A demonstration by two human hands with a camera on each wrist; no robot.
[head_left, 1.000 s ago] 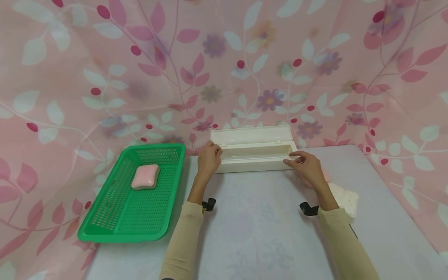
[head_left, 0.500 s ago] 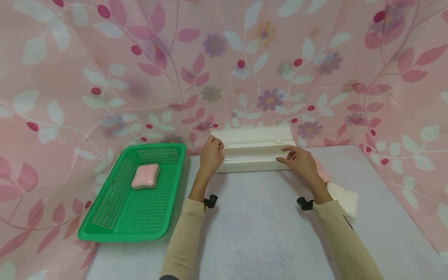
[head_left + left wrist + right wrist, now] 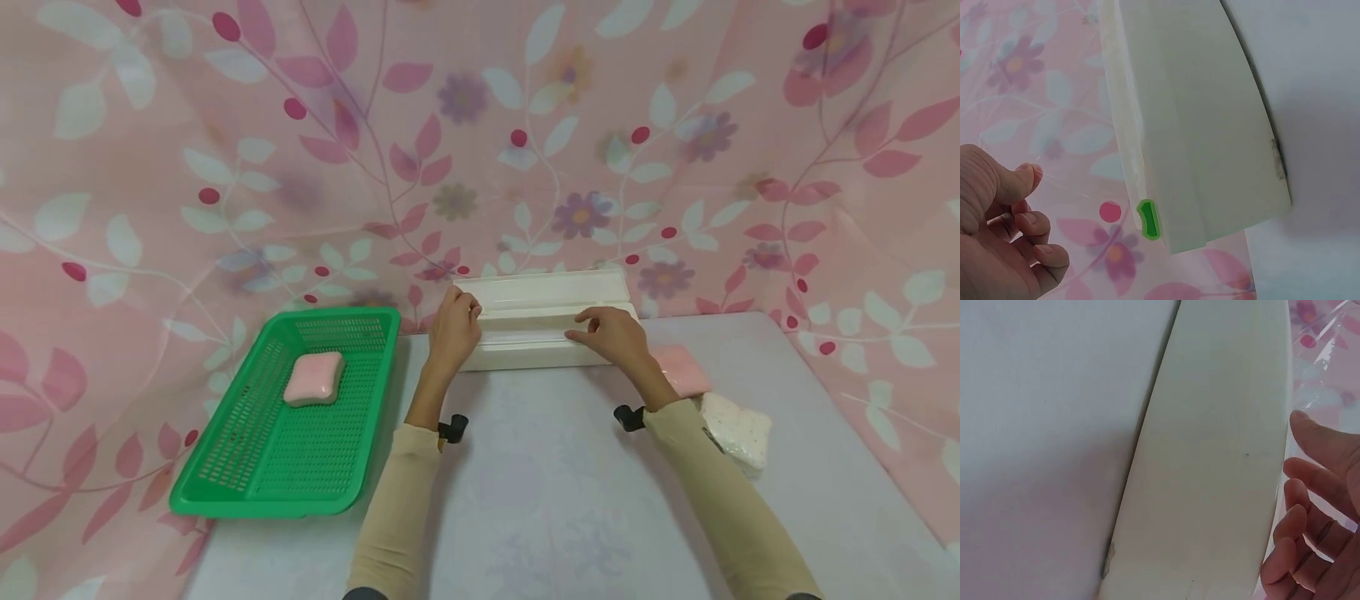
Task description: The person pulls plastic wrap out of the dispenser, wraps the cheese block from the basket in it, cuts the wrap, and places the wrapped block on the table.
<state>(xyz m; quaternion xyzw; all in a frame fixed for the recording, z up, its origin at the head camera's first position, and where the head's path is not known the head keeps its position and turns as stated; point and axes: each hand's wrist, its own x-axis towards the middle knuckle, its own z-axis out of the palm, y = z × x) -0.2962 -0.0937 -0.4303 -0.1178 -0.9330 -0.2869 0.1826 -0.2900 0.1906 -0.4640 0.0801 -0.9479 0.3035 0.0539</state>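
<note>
A long white cling film dispenser box [image 3: 525, 358] lies at the back of the table, its lid [image 3: 543, 290] raised. At its left end my left hand [image 3: 453, 333] pinches clear plastic film between thumb and index finger. That film [image 3: 1069, 181] shows faintly in the left wrist view, beside a green slider [image 3: 1149, 220] on the box edge. My right hand [image 3: 618, 337] is over the right part of the box, thumb and fingers apart and loosely bent. In the right wrist view, its fingertips [image 3: 1294, 519] lie along the box edge near shiny film [image 3: 1325, 362].
To the left stands a green perforated basket [image 3: 300, 496] with a pink rounded block [image 3: 313, 377] in it. A flat pink piece [image 3: 682, 371] and a whitish wrapped block [image 3: 735, 429] lie right of the box. A pink floral curtain [image 3: 480, 167] hangs behind.
My right hand has moved left along the box from its right end towards the middle, uncovering the flat pink piece. My left hand has shifted slightly right and up.
</note>
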